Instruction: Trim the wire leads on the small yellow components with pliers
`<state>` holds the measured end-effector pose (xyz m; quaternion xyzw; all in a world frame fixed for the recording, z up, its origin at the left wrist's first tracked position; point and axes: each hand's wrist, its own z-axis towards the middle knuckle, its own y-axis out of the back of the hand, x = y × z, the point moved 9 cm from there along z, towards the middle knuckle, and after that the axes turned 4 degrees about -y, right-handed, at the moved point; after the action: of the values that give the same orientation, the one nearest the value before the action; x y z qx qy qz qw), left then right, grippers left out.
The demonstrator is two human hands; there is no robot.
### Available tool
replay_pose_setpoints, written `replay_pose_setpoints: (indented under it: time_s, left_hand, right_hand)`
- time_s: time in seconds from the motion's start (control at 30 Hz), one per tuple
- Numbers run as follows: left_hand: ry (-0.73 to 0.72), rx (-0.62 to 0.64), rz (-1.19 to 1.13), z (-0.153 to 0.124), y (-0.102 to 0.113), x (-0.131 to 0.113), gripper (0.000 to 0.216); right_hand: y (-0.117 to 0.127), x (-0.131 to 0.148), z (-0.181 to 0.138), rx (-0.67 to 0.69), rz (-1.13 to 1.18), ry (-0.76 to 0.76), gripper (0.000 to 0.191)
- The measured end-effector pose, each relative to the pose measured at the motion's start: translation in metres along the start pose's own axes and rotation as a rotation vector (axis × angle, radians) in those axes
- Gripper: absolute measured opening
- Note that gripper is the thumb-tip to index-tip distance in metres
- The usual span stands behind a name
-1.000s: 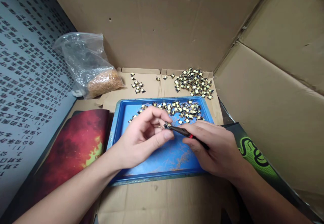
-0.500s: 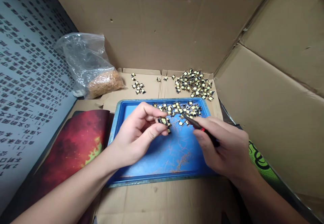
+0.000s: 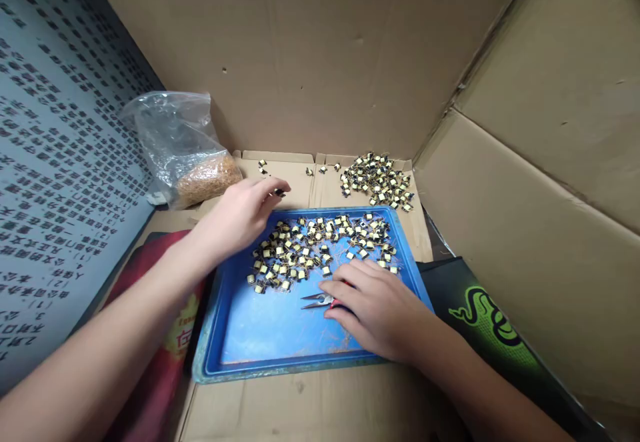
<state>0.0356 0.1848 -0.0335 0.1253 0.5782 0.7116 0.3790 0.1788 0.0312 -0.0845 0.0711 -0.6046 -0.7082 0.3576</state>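
Observation:
A blue tray (image 3: 260,335) lies on cardboard and holds several small yellow-and-black components (image 3: 310,249) spread over its far half. My left hand (image 3: 240,215) reaches past the tray's far left corner, its fingertips pinched on one small dark component (image 3: 279,193) above the cardboard. My right hand (image 3: 373,302) rests in the tray, closed on red-handled pliers (image 3: 315,301) whose open jaws point left.
A heap of the same components (image 3: 377,179) lies on the cardboard behind the tray, with a few more (image 3: 262,163) to its left. A plastic bag (image 3: 185,145) with brown wire scraps stands at back left. Cardboard walls enclose the space. Mats lie on both sides.
My left hand has left the tray's middle and moved back and left with a component. My right hand has lowered with the pliers onto the tray. The view has shifted.

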Motion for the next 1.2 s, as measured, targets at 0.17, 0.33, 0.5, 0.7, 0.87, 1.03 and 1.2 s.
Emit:
replay_pose_setpoints:
  time_s: [0.17,0.33,0.5,0.7,0.87,1.03,1.2]
  left_hand:
    - [0.059,0.082,0.139,0.023,-0.014,0.027,0.052]
    - [-0.232,0.113,0.01,0.003,-0.013,-0.059,0.032]
    - [-0.319,0.283,-0.019,-0.028,-0.037,-0.109,0.023]
    - [-0.34,0.215,0.098,-0.044,-0.059,-0.103,0.023]
    - [-0.349,0.095,-0.075,-0.046,-0.048,-0.096,0.021]
    - [-0.329,-0.095,-0.409,-0.049,-0.019,-0.091,0.021]
    - [-0.306,-0.266,-0.448,-0.052,-0.003,-0.087,0.02]
  right_hand:
    - [0.0,0.007,0.001,-0.059,-0.028,0.038,0.019]
    - [0.04,-0.017,-0.011,-0.429,0.109,-0.076,0.012]
    - [0.064,-0.034,-0.015,-0.459,-0.045,-0.279,0.039]
    - [0.062,-0.006,0.009,-0.162,-0.339,-0.179,0.028]
    - [0.055,-0.015,0.017,-0.224,-0.162,-0.218,0.033]
    - [0.042,-0.032,0.011,-0.32,0.21,-0.233,0.029]
    - [0.036,-0.027,0.006,-0.294,0.382,-0.23,0.022]
